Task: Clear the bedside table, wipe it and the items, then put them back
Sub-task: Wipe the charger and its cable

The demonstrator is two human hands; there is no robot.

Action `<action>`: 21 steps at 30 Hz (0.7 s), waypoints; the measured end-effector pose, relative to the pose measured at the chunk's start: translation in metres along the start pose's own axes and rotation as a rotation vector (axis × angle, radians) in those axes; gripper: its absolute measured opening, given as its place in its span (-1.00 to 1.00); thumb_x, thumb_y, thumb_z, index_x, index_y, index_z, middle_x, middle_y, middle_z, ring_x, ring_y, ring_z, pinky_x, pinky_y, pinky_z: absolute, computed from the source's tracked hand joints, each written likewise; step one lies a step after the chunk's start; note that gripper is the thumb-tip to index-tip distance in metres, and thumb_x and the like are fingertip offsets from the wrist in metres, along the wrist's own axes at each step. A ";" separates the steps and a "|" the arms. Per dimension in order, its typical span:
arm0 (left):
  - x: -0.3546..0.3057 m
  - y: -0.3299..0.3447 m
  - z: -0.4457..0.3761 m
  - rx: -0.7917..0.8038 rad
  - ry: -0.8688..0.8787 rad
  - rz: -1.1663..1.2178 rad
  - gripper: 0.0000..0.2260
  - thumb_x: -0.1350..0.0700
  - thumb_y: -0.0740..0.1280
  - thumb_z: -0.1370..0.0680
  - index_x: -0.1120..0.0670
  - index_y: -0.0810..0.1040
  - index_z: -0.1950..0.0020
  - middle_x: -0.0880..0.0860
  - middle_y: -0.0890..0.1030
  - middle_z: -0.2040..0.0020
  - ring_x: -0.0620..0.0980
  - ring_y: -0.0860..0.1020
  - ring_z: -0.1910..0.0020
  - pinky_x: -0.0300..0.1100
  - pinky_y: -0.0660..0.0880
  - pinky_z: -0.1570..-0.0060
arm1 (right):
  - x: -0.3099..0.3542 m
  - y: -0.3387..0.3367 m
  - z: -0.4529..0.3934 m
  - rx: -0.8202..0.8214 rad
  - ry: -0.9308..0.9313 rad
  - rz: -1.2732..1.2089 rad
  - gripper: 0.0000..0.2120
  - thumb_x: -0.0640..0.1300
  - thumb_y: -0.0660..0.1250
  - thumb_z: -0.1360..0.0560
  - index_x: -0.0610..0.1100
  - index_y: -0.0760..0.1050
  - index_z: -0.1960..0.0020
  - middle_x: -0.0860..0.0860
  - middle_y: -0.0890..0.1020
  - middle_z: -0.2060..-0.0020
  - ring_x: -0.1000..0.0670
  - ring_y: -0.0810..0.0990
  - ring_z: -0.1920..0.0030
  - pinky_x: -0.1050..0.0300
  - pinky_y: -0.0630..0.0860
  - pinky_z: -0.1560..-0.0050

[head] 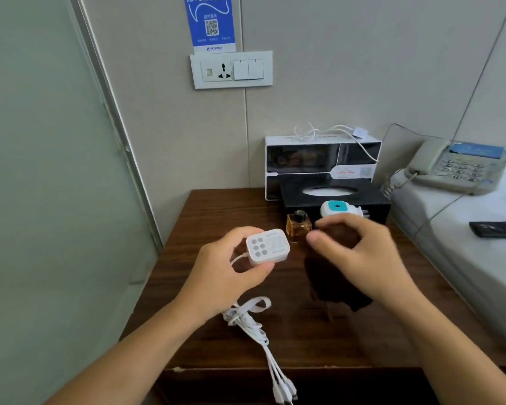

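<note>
Step in hand: wiping an item. Left hand (231, 258) grips a small white boxy charger hub with grey round ports (268, 249), lifted above the dark wood-grain worktop (205, 217); its white bundled cable (253, 320) hangs toward the worktop's front edge. Right hand (354, 247) pinches a dark brown cloth (333, 282), just right of the hub. Behind the hub: amber square glass perfume bottle (298, 226), black tissue box (333, 197). Next move likely calls for cloth meeting hub, then wiping its faces.
</note>
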State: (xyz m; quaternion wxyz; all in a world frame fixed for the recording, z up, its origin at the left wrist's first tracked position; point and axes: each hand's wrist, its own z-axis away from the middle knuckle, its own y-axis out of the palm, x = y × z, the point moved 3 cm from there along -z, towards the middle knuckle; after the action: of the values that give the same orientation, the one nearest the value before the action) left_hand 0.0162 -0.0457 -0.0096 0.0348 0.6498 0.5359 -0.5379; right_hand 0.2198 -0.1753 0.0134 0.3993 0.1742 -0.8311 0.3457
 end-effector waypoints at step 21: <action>-0.014 0.030 0.011 0.006 -0.006 0.263 -0.52 0.21 0.57 -0.47 0.01 0.59 -0.36 -0.13 0.71 -0.16 -0.12 0.66 -0.21 -0.09 0.60 -0.21 | 0.007 0.011 0.029 0.103 -0.376 0.201 -0.69 -0.09 0.40 -0.49 0.00 0.58 -0.24 0.12 0.49 -0.08 0.07 0.55 -0.07 0.10 0.57 -0.08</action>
State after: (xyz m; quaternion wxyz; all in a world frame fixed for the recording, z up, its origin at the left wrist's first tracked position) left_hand 0.0333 -0.0742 -0.0202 0.1048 0.7132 0.4443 -0.5320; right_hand 0.1933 -0.1882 0.0007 0.1916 0.1721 -0.8853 0.3872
